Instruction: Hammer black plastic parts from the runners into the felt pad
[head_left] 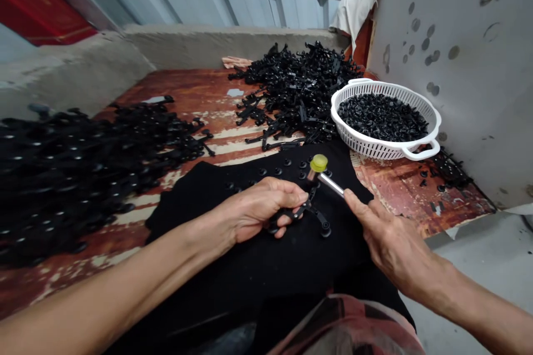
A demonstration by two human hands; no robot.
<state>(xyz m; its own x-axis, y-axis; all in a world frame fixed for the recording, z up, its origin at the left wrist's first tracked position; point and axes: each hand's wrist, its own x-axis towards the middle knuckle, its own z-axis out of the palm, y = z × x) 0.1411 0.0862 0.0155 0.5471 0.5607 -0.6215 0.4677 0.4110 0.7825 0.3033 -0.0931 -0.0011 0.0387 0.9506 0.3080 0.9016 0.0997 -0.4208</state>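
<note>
My left hand (266,205) pinches a black jointed plastic part (318,216) with several arms, one of which ends in a round foot. Wrapped round the handle of a small hammer (331,183) is my right hand (387,238), its index finger stretched along the metal shaft. The hammer's yellow-green face (318,163) points up, and its copper-coloured side is down by the upper arm of the part; whether they touch I cannot tell. Beneath lies a black cloth (258,272), with several small round black pieces (278,171) set out near its far edge.
A white basket (433,116) of small black pieces stands at the right on the worn red-brown table (187,89). A heap of black parts (300,83) lies at the back, another (62,177) at the left. A spotted grey panel (470,55) rises at the right, a low concrete ledge (187,47) behind.
</note>
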